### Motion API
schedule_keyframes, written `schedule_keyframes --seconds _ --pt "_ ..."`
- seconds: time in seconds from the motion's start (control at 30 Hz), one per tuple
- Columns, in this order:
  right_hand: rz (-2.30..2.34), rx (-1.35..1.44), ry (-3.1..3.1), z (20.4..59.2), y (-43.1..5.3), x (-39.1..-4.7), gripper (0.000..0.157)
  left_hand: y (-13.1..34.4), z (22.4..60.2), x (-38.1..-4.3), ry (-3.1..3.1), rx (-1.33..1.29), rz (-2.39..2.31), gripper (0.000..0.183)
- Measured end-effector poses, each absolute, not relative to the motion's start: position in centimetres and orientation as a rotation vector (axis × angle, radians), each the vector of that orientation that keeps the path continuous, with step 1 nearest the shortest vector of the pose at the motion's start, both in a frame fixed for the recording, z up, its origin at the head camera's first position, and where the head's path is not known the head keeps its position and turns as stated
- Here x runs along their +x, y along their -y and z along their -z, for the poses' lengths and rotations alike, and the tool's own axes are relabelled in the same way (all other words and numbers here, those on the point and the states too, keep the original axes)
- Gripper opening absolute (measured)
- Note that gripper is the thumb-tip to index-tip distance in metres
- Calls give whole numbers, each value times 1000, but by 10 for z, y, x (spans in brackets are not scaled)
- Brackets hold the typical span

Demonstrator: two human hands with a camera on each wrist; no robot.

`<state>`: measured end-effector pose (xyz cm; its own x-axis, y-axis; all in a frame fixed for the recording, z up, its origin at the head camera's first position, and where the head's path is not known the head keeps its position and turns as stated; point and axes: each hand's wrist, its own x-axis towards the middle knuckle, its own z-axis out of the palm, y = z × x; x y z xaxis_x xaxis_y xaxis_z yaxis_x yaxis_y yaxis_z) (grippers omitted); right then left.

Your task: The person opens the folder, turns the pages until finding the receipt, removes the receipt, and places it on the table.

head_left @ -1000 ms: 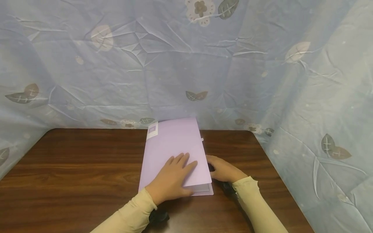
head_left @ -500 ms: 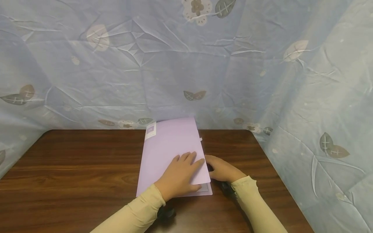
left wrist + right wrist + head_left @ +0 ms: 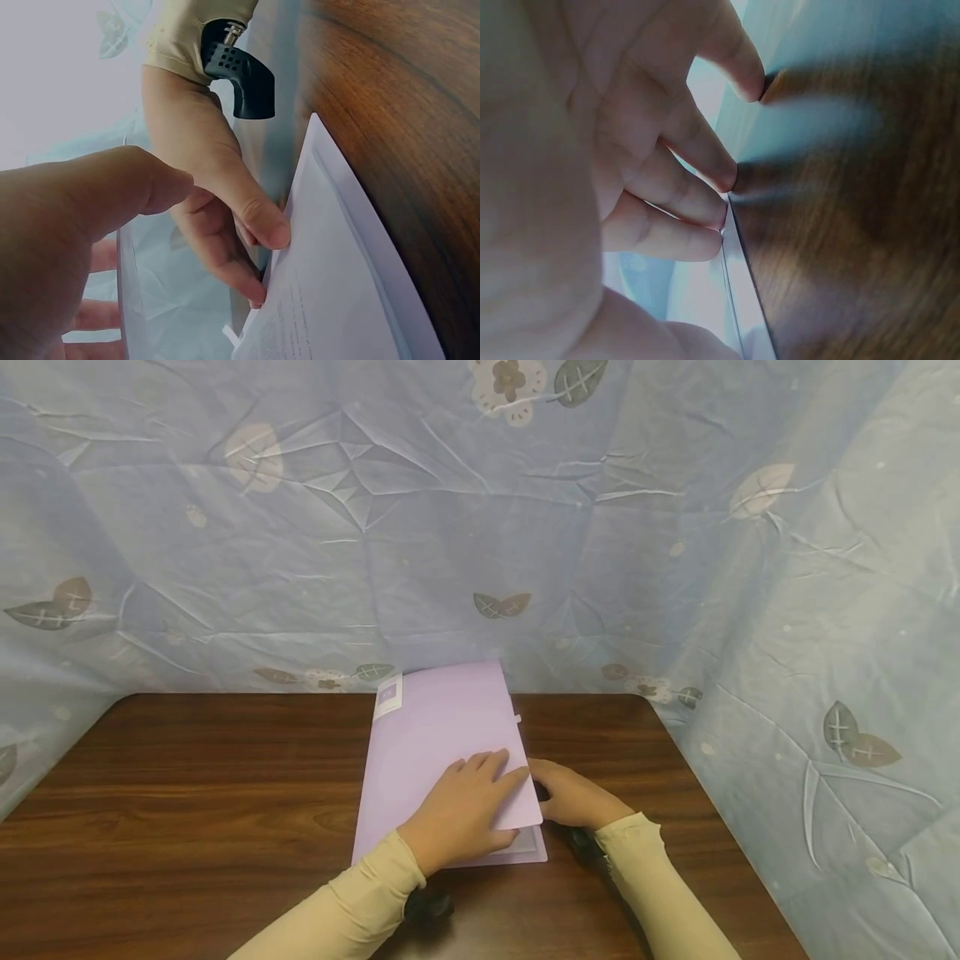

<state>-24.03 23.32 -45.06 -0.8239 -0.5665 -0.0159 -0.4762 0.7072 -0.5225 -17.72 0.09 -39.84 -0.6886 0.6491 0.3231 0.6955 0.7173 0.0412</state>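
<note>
Lying on the table, right of centre and up near the far edge, is a purple folder [image 3: 408, 760], long side running away from the person. Its cover [image 3: 457, 710] is part-lifted on the right side, spine side down at left. White label [image 3: 388, 696] on the far left corner, small white tab [image 3: 517, 718] sticking out of the right edge. Pages [image 3: 322, 270] inside show faint printed lines in the left wrist view. Left hand [image 3: 459, 818] isn't clenched: fingers extended over the outside of the cover, index tip at its right edge, thumb [image 3: 150, 180] on the inner side. Right hand [image 3: 576, 795] sits at the folder's right side, fingers loosely extended, some tips on the table and others against the folder's edge, thumb at the page edges; can't tell how firmly it presses. Both arms in pale yellow sleeves [image 3: 663, 893], black device [image 3: 429, 906] under each wrist. Table [image 3: 187, 802] is dark wood grain, rounded far corners. Blue-grey cloth [image 3: 450, 552] with leaf and flower prints hangs behind and to both sides, creased.
</note>
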Motion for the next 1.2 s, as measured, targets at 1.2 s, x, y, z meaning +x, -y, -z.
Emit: schedule_keyframes --seconds 1.2 --pt "705 -856 -2754 448 -232 -236 66 40 360 -176 2495 -1110 470 75"
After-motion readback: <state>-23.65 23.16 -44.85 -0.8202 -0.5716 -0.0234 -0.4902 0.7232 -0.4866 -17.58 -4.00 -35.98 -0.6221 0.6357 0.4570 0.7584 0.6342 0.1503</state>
